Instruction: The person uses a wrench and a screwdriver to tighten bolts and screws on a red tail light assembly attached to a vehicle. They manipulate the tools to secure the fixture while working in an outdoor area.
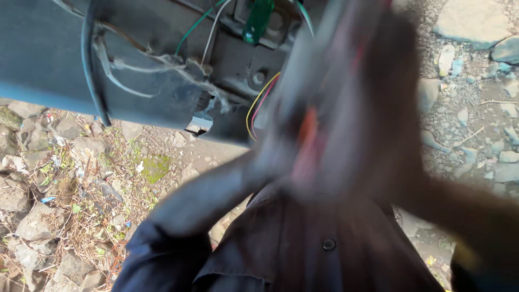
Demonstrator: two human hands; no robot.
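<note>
Both hands were raised close to the camera and smeared by motion, so I could not tell whether the fingers were curled, spread or gripping anything. The right hand (378, 108) filled the middle and right of the view as a dark blur, with red and orange streaks (308, 140) beside it that may have been wires or something held; which, I could not tell. The left hand (281, 157) blurred into the same mass, its dark sleeve (200, 200) running down to the lower left. Just beyond the hands hung yellow and pink wires (258, 105) from a dark metal frame (54, 59), with green and white wires (208, 24) and a green screwdriver handle (258, 19) above. Stony ground (65, 178) with litter lay below.
</note>
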